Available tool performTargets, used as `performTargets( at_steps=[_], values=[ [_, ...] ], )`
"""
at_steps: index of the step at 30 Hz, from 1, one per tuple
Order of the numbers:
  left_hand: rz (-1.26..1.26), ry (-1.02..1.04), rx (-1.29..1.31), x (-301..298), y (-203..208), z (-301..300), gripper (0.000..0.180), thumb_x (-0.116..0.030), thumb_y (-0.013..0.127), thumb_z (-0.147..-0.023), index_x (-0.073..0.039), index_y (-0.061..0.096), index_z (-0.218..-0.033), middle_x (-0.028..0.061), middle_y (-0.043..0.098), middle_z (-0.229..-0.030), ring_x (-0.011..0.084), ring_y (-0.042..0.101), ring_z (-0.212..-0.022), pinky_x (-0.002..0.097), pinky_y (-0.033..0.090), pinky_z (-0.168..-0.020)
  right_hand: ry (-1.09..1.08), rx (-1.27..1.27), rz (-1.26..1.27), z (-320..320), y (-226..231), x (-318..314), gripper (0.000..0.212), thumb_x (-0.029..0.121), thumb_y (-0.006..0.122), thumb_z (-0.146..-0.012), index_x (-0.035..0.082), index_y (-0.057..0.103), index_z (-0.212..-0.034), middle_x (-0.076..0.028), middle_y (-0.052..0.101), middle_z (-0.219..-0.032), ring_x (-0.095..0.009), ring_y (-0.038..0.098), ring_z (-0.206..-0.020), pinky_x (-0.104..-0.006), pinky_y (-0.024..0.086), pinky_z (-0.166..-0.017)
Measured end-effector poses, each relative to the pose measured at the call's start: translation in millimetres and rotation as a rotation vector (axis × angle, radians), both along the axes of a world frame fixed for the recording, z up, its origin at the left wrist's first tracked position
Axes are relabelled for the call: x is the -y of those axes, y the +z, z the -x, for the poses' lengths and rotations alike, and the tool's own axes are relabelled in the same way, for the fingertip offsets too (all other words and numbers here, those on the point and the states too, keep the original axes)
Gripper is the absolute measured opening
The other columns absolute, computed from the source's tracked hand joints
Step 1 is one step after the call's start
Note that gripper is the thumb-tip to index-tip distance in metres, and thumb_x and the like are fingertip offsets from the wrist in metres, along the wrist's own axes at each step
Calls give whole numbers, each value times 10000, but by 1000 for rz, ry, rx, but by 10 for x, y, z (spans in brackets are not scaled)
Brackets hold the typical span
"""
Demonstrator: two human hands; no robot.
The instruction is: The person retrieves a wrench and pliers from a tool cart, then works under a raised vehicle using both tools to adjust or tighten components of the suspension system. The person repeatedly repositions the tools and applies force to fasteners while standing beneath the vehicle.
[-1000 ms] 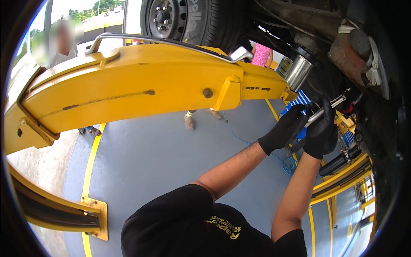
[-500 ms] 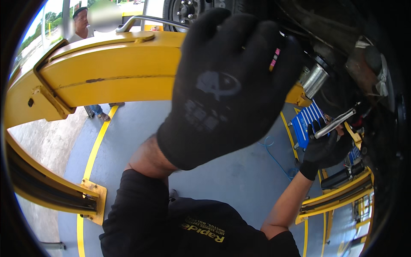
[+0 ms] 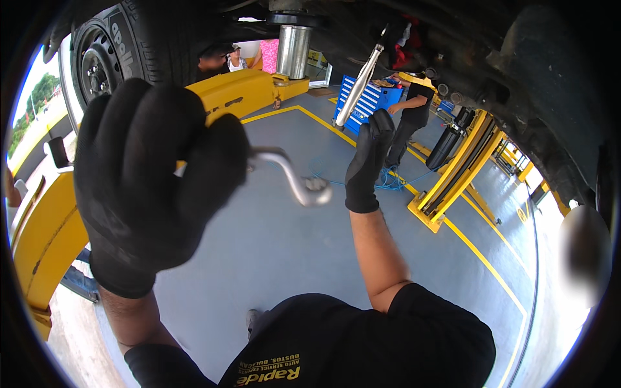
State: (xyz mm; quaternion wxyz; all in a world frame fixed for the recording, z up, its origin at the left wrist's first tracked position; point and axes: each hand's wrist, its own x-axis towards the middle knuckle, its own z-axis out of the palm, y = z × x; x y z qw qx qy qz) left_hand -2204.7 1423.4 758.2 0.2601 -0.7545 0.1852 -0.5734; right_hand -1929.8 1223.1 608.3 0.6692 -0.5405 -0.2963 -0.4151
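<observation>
The long silver wrench (image 3: 358, 90) leaned just above and to the left of the right grip (image 3: 369, 158). Its thin top end went up into the dark, near the underside of the car (image 3: 466, 39), and I could not tell what it was fixed to. It looked hard and stiff, and likely a bit heavy. Its shiny skin might have been slippery, but it did not look easy to break. The fat low end, nearest the right grip, seemed the best place to hold it.

The fingers of the right grip were bunched together, pointing up. I could not see whether they touched the wrench. The left grip (image 3: 155, 174) was big and close, its fingers curled. A bent metal bar (image 3: 294, 174) poked out to its right, stiff-looking and smooth, but I could not tell if the fingers had hold of it.

Behind the left grip ran a yellow lift arm (image 3: 239, 94), with a wheel (image 3: 97, 58) above. Past the right grip stood a blue tool cart (image 3: 390, 97) and a co-worker (image 3: 417, 113) in dark clothes.
</observation>
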Motion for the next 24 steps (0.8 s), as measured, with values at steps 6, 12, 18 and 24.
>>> performTargets(
  at_steps=[6, 12, 18, 24],
  values=[
    [298, -623, -277, 823, -435, -698, 299, -111, 742, -742, -61, 633, -1016, 85, 555, -900, 271, 604, -711, 387, 450, -593, 434, 35, 271, 752, -385, 94, 669, 216, 686, -927, 33, 352, -1477, -124, 434, -1414, -238, 456, -1330, -402, 409, -1082],
    [913, -990, -522, 1480, -944, -1596, 143, -60, 601, -941, -1, 563, -1065, 168, 595, -916, 351, 616, -718, 415, 470, -610, 787, -428, -15, 1030, -775, 299, 391, 290, 573, -1050, 145, 437, -1387, -46, 537, -1250, -120, 530, -1123, -303, 496, -891],
    [1337, -1487, -864, 1668, -827, -2115, 279, -221, 565, -1049, -50, 558, -1269, 9, 649, -945, 53, 556, -723, 224, 441, -613, 871, -502, -93, 922, -489, 736, 294, 290, 598, -1028, 143, 434, -1222, 9, 460, -768, -64, 409, -529, -224, 367, -380],
    [970, -1225, -400, 1791, -356, -2446, 231, -188, 662, -980, -29, 683, -1145, 60, 706, -907, 108, 646, -757, 273, 499, -652, 630, -434, 39, 425, -157, 797, 206, 298, 505, -1082, 111, 536, -1164, 7, 535, -747, -86, 529, -582, -266, 488, -538]
  ],
)
